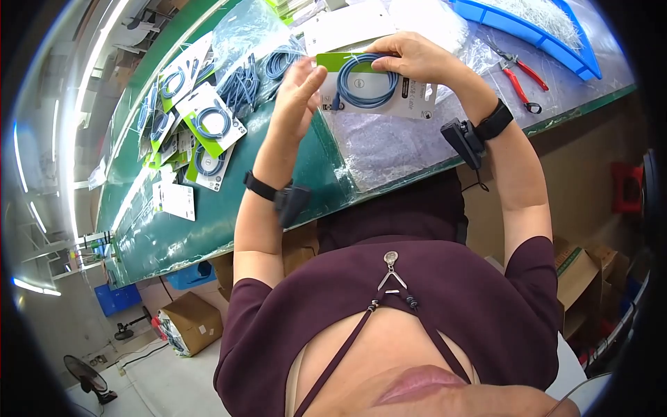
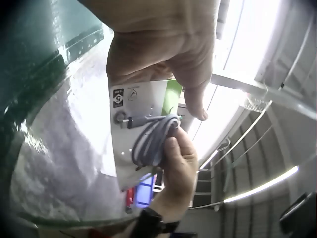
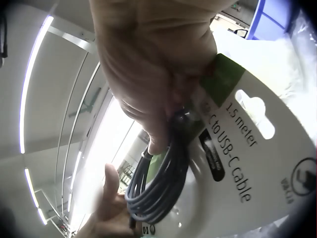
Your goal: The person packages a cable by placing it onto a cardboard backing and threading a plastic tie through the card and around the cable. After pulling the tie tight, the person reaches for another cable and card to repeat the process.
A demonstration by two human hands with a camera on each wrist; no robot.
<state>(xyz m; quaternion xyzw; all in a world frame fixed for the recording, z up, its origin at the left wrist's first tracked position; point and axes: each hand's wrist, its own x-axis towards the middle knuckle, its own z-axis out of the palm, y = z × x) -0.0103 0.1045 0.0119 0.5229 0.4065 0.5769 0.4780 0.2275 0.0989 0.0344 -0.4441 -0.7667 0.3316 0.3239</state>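
Right hand [image 1: 417,59] pinches cable card [image 1: 415,104], long axis crosswise toward left hand [image 1: 299,90]

Bright strip lights [image 3: 33,84] overhead wash out both your wrist views; glare streaks the green table [image 1: 174,229], your head view bends and darkens at its rim, close-ups go soft.

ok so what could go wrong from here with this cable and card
1. The cable stays on the card only through the right hand pinching one side of the coil. No tie shows, so the free loops could spring apart.
2. The left hand only touches the card's edge with fairly straight fingers. Held up in the air like this, the card could tilt, bend or slip.
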